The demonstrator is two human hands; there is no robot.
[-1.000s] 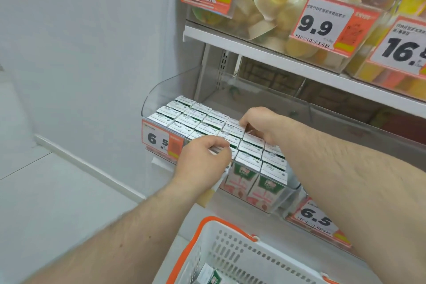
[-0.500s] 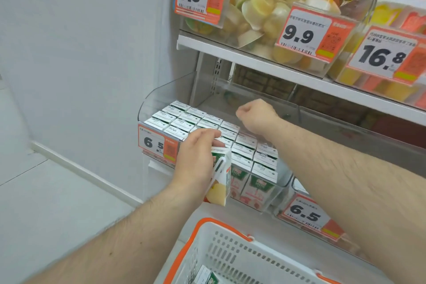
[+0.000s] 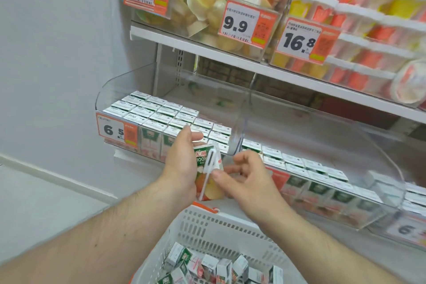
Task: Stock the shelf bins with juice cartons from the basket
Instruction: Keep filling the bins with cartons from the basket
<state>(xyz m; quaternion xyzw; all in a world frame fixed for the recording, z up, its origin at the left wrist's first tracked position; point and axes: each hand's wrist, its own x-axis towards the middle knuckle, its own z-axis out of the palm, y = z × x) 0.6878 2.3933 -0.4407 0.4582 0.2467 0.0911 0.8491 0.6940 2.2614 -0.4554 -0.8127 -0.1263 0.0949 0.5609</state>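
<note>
Our left hand (image 3: 182,168) grips a small green-and-white juice carton (image 3: 208,174) upright, while our right hand (image 3: 247,178) pinches its edge beside the white straw (image 3: 208,172). We should square it up first, then set it into the clear plastic shelf bin (image 3: 166,127) just beyond our fingers. Below our wrists, the white plastic basket (image 3: 230,221) holds more cartons.
</note>
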